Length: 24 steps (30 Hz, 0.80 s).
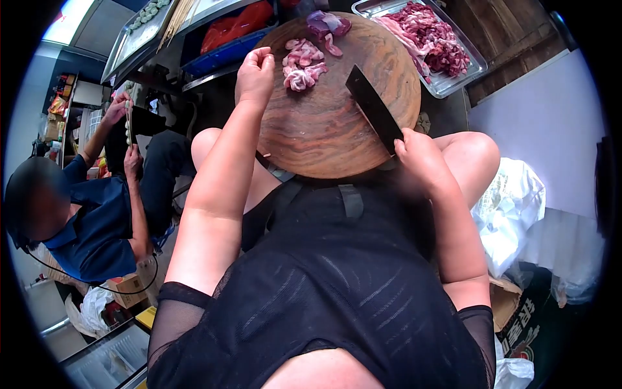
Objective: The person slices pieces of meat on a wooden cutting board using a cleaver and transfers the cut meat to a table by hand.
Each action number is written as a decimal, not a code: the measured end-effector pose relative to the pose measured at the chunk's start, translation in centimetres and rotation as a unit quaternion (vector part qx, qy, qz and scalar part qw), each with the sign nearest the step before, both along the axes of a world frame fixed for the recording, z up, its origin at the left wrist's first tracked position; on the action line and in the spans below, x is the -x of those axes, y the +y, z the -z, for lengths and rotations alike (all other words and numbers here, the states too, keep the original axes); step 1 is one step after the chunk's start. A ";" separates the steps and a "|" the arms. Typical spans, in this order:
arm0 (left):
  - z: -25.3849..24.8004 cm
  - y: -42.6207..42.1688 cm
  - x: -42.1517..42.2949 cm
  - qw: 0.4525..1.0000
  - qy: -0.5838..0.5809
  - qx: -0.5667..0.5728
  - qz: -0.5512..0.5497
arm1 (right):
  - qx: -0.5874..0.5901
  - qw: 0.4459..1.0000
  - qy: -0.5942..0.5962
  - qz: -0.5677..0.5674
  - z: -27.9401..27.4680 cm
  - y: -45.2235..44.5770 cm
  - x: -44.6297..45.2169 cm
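Over a round chopping board [337,142] slants a knife [374,107], gripped by the right hand [420,158] at the near right edge. The left hand [255,78], fingers curled closed, is by the left edge, beside meat [302,63].

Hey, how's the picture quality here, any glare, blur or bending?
Head view: fisheye bending, with black corners around the rounded image; head view: bright glare at the upper left, and the bag looks partly washed out; head view: grain on the board reads clearly, but a soft smudge sits below the right hand and the co-worker's head is blurred.
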<state>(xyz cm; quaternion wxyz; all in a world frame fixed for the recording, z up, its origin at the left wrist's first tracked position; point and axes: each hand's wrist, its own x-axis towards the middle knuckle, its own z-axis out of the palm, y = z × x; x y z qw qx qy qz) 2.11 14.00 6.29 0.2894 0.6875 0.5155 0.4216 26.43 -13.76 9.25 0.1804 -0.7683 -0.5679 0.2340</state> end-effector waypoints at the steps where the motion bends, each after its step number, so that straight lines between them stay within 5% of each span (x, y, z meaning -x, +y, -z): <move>1: 0.3 -0.2 -0.1 1.000 0.000 0.000 0.000 | 0.000 1.000 -0.003 0.002 -0.3 0.0 0.2; 5: 3.4 -0.2 -1.2 0.977 0.118 -0.099 0.151 | -0.003 1.000 -0.021 0.003 -0.4 -0.1 0.7; 7: 2.1 -1.2 -1.7 0.940 0.290 -0.074 0.165 | 0.001 1.000 -0.024 0.003 -0.5 0.0 0.8; 11: 0.4 -2.3 -0.4 0.881 0.426 -0.129 0.160 | 0.010 1.000 -0.024 0.007 -0.6 -0.1 0.8; 15: -0.5 -1.3 1.5 0.963 0.243 0.033 0.115 | 0.008 1.000 0.001 0.023 -0.6 -0.2 0.6; 17: -1.5 -1.1 2.1 0.973 -0.117 0.149 0.129 | 0.016 1.000 0.002 0.009 -0.5 -0.1 0.3; 24: -6.4 -1.3 3.0 0.953 -0.181 0.183 0.161 | -0.002 1.000 0.007 0.005 0.3 -0.1 -0.1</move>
